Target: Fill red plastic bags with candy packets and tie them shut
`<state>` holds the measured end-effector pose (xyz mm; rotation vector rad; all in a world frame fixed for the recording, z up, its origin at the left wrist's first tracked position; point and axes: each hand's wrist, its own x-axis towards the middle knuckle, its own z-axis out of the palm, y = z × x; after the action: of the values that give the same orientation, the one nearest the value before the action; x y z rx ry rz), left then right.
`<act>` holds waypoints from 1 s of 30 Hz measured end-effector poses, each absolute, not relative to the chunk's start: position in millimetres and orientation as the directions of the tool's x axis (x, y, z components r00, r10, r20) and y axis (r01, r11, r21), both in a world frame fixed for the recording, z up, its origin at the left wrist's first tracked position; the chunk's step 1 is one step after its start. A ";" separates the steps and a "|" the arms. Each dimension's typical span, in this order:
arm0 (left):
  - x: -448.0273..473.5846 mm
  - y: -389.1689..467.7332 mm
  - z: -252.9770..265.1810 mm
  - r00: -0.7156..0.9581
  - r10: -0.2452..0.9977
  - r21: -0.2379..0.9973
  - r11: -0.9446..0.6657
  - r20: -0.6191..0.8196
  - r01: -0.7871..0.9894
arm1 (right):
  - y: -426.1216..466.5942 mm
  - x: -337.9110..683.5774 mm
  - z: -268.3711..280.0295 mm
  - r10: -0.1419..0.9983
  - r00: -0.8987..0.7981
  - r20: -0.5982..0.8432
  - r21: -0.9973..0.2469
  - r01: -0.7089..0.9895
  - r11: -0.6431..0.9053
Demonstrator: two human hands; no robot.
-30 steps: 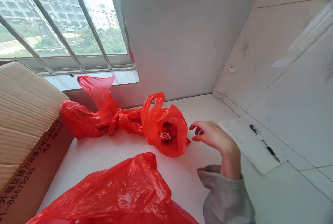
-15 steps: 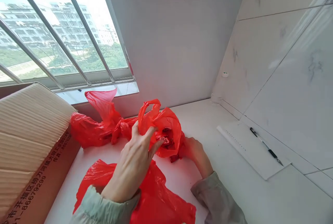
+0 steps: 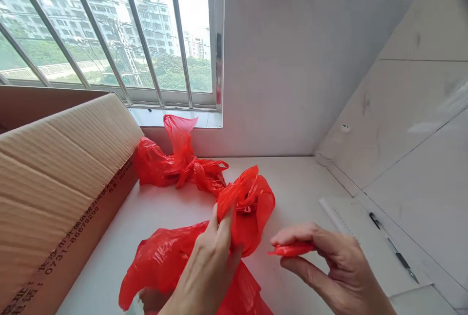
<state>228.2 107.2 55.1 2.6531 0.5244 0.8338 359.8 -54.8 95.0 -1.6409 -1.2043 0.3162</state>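
My left hand (image 3: pixel 214 251) grips the near left edge of an opened red plastic bag (image 3: pixel 263 203), its fingertips partly hidden by the film. Inside the bag shows a dark red item (image 3: pixel 245 207) with pale printing, too small to read. To the right, my right hand (image 3: pixel 338 266) pinches a small flat red packet (image 3: pixel 294 248) between thumb and fingers, apart from the bag. Another red plastic bag (image 3: pixel 161 261) lies crumpled under and around my left forearm. Farther back, a bunched red plastic bag (image 3: pixel 157 164) rests against the cardboard box.
At the left stands a large cardboard box (image 3: pixel 54 159) with printed writing and a raised flap. Behind it is a barred window (image 3: pixel 153 37) with a sill. On the white tabletop (image 3: pixel 292 178) at the right lie white paper (image 3: pixel 398 276) and a black pen (image 3: pixel 395 249).
My right hand has left the bag's right side and moved toward me, now with the small red packet. My left hand has closed on the bag's edge. The camera view has turned left.
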 end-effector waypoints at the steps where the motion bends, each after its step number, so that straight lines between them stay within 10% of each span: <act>1: 226.5 106.8 53.3 0.757 0.452 0.424 -0.869 0.471 0.255 | -41.1 352.7 98.2 0.830 0.407 0.382 -0.794 0.605 0.068; 9: 223.6 119.5 57.9 0.698 0.510 0.543 -0.815 0.503 0.204 | 39.9 364.6 90.2 0.802 0.571 0.174 -0.223 0.816 -0.533; 13: 216.9 127.7 69.3 0.676 0.501 0.544 -0.821 0.540 0.173 | 20.8 376.4 80.5 0.811 0.509 0.290 -0.090 0.858 -0.506; 21: 146.7 140.7 91.8 0.793 0.427 0.494 -0.849 0.435 0.186 | -37.9 381.0 88.9 0.875 0.328 0.355 -0.213 0.940 -0.266; 25: 106.2 141.5 89.3 0.781 0.427 0.380 -0.887 0.455 0.263 | -43.4 381.6 98.5 0.724 0.477 0.498 -0.292 0.878 -0.378; 30: 93.3 122.3 63.5 0.870 0.423 0.380 -0.871 0.254 0.312 | -7.7 372.8 79.7 0.744 0.617 0.254 -0.477 0.750 -0.459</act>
<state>93.3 122.3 63.5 2.7130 0.5497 0.4758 372.8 -7.7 79.7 -2.2884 -1.1719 -0.0125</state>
